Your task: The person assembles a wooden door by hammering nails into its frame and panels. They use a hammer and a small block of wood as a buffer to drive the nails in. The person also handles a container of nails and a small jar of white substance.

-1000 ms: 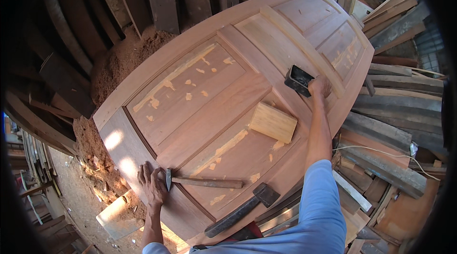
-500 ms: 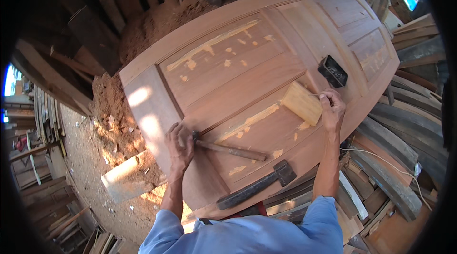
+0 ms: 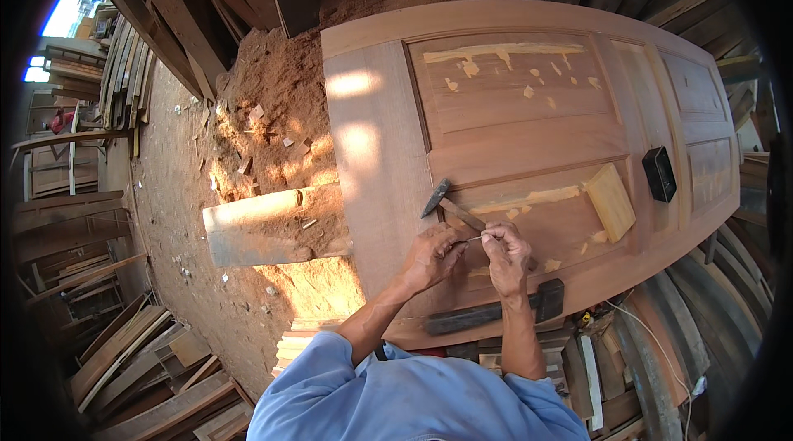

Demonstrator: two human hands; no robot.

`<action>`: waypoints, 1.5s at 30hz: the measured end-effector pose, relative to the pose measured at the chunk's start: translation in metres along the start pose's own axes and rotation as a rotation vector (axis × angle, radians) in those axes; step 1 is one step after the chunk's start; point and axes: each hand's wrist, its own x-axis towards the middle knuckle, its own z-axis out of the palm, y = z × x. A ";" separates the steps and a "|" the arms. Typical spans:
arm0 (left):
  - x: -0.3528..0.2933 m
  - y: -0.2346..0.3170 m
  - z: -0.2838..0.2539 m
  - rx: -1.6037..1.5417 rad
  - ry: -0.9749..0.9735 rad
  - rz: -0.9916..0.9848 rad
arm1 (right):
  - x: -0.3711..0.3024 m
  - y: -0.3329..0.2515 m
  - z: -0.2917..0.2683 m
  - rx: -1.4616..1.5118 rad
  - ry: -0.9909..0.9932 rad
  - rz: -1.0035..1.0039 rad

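Observation:
My right hand (image 3: 506, 255) pinches a thin, pale, nail-like piece (image 3: 475, 238) at its fingertips. The bent fingers of my left hand (image 3: 434, 259) close around the other end of that piece. Both hands are over the near left part of a brown panelled wooden door (image 3: 529, 144) with yellowish filler patches. Under them lies a hammer (image 3: 436, 197), its head beyond my left hand and its handle partly hidden by my hands. A dark mallet (image 3: 549, 301) rests along the door's near edge, below my right forearm.
Right of my hands sit a yellow wood block (image 3: 610, 203) and a small black open box (image 3: 659, 174). Sawdust (image 3: 273, 127) and a loose board (image 3: 264, 226) lie left of the door. Stacked planks (image 3: 686, 325) and a pale cord (image 3: 657, 342) are at the right.
My right hand has come left from beside the wood block to meet my left hand. My left hand has left the hammer head. The view has swung left.

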 end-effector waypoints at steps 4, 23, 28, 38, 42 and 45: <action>0.003 -0.011 -0.020 0.073 0.123 0.100 | 0.010 -0.019 0.007 -0.230 -0.124 -0.088; 0.051 -0.097 -0.053 0.528 0.479 0.026 | -0.006 -0.013 0.000 -0.559 -0.167 -0.242; 0.051 -0.095 -0.053 0.528 0.485 0.041 | -0.008 -0.018 0.010 -0.509 -0.204 -0.137; 0.050 -0.101 -0.051 0.519 0.444 -0.033 | 0.004 -0.022 0.022 -0.582 -0.184 -0.433; 0.050 -0.105 -0.051 0.542 0.432 -0.044 | 0.006 -0.021 0.025 -0.638 -0.219 -0.415; 0.051 -0.102 -0.051 0.528 0.461 0.004 | 0.006 -0.014 0.028 -0.747 -0.251 -0.346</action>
